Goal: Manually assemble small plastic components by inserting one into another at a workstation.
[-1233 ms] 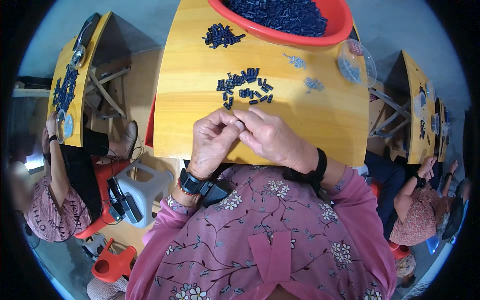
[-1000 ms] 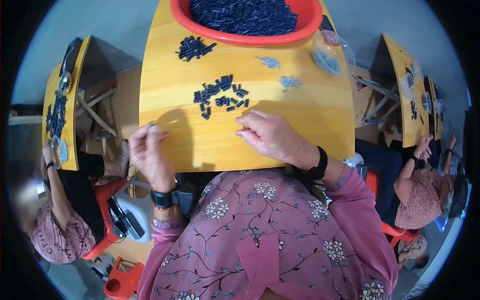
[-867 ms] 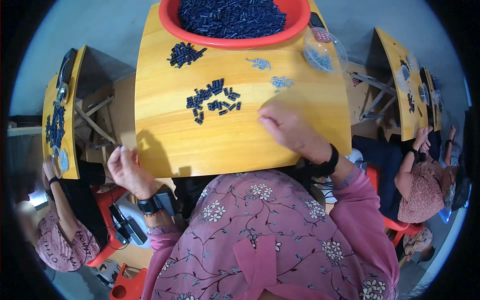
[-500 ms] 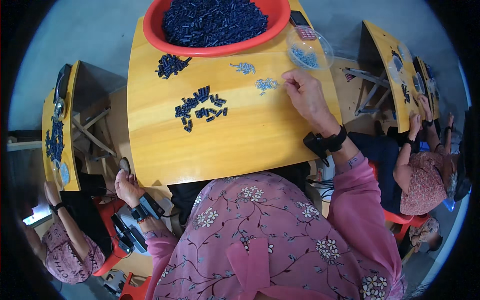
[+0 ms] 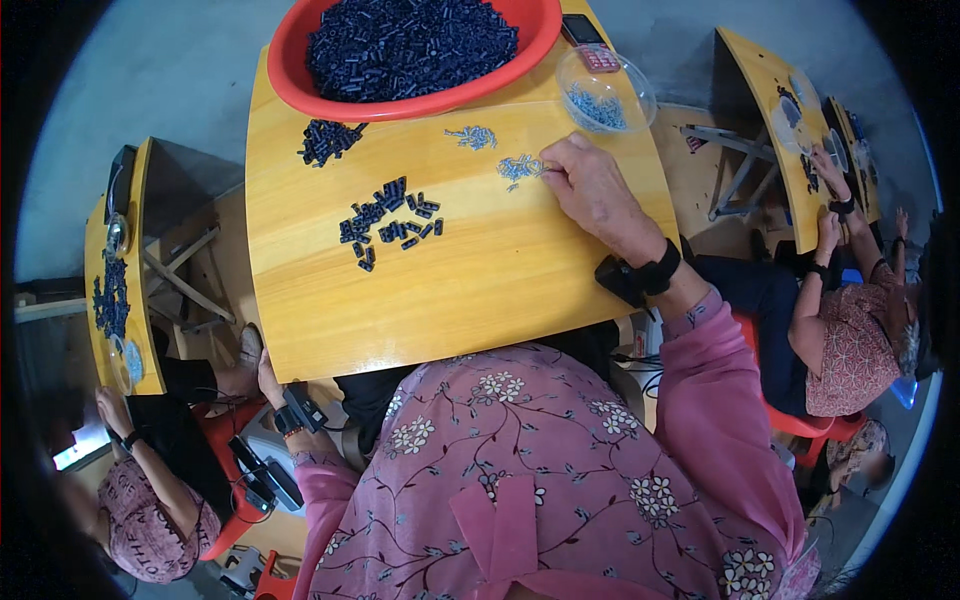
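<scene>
My right hand [image 5: 598, 196] is over the right part of the table, thumb and fingertips pinched together at the edge of a small pile of silvery screw-like pieces [image 5: 519, 168]. Whatever the fingertips hold is too small to make out. A second small pile of the same pieces [image 5: 471, 137] lies just beyond it. To the left are scattered short black plastic pieces [image 5: 372, 212] and a denser black heap [image 5: 328, 142]. At the table's near left corner is my left hand [image 5: 268, 380], below the tabletop edge, its fingers mostly hidden.
A red basin [image 5: 420, 108] full of black pieces stands at the far edge of the wooden table [image 5: 450, 300]. Right of it are a clear bowl [image 5: 640, 112] of silvery pieces and a dark phone-like device [image 5: 580, 30]. People work at side tables left and right.
My right hand has moved slightly left, its pinched fingertips now at the screw-like pile's edge. My left hand has moved in against the table's corner. The whole view has shifted a little.
</scene>
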`<state>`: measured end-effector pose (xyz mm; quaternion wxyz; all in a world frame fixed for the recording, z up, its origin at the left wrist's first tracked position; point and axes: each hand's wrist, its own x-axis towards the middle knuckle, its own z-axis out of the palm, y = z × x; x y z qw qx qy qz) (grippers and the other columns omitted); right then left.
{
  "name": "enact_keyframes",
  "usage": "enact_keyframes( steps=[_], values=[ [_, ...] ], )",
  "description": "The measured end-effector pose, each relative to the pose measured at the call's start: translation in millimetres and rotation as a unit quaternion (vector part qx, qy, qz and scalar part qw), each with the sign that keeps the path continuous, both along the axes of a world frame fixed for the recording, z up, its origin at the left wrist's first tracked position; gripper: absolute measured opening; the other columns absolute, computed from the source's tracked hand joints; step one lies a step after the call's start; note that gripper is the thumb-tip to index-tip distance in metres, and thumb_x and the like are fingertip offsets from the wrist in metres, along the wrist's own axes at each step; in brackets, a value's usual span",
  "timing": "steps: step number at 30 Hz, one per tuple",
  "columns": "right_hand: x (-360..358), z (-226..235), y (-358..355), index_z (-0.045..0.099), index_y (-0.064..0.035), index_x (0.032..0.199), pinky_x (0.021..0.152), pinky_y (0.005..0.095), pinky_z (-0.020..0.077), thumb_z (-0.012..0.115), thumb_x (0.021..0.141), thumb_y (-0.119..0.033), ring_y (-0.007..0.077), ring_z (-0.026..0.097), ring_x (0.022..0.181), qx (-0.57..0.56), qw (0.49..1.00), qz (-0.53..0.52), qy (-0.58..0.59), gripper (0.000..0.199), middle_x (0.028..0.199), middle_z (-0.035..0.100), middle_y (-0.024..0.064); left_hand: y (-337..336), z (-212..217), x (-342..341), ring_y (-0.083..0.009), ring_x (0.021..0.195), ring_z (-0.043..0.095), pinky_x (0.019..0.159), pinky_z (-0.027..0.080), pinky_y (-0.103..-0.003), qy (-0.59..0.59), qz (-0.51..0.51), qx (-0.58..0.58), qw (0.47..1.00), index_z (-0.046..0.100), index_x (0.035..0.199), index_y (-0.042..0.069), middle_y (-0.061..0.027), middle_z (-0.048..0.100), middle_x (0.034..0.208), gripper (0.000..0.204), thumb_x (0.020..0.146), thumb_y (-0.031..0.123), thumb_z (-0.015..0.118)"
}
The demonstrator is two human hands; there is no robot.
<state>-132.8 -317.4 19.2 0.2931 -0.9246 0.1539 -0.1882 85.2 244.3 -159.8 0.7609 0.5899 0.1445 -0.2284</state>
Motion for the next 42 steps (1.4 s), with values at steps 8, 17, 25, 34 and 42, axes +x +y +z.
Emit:
enact_keyframes(
  steps=[8,17,25,34,42],
  values=[
    [1.4,3.5,-0.1,0.057,0.0009,0.086,0.072,0.0449,0.0475,0.062,0.08,-0.001,0.0394,0.059,0.083,0.015,1.0,0.026,-0.001,0.008,0.085,0.059,0.0192,57.1,-8.6,13.5,-0.0203,0.077,0.063,0.068,0.052,-0.033,-0.016,0.028,-0.035,0.999,0.061,0.1,0.004,-0.006,0.064,0.091,0.018,0.097,0.018,0.049],
    [-4.1,11.4,9.7,0.055,0.0011,0.085,0.066,0.0405,0.0479,0.061,0.085,-0.005,0.0353,0.06,0.073,0.034,0.999,-0.005,0.026,0.009,0.078,0.059,0.0183,-124.7,170.4,-37.5,-0.0083,0.069,0.055,0.063,0.049,-0.022,-0.35,0.247,0.143,0.893,0.064,0.101,0.004,-0.0026,0.064,0.086,0.015,0.087,0.002,0.067],
    [-12.3,10.4,37.0,0.055,0.0006,0.089,0.061,0.026,0.046,0.06,0.087,0.002,0.0098,0.055,0.068,0.186,0.981,-0.05,-0.013,0.006,0.073,0.056,0.0051,-216.4,171.3,-64.5,-0.0149,0.077,0.06,0.072,0.048,-0.027,-0.423,-0.151,0.25,0.858,0.064,0.095,0.002,-0.0046,0.064,0.085,0.013,0.083,-0.003,0.066],
    [-25.4,-5.7,63.8,0.058,0.0005,0.099,0.066,0.0236,0.0479,0.059,0.086,0.006,0.0101,0.056,0.074,0.24,0.97,0.004,-0.018,0.014,0.081,0.057,0.0052,-246.1,181.9,-70.7,-0.0248,0.083,0.056,0.077,0.046,-0.033,-0.533,-0.224,0.334,0.745,0.065,0.092,0.004,-0.0081,0.061,0.088,0.022,0.075,-0.009,0.066],
    [-24.9,4.7,68.4,0.06,0.0022,0.098,0.064,0.025,0.0474,0.06,0.086,0.005,0.0132,0.058,0.073,0.186,0.98,0.045,-0.048,0.012,0.082,0.057,0.0085,-248.3,177.1,-70.7,-0.0284,0.081,0.053,0.076,0.043,-0.036,-0.54,-0.237,0.369,0.718,0.063,0.086,0.005,-0.0092,0.059,0.086,0.019,0.073,-0.007,0.067]
  ],
)
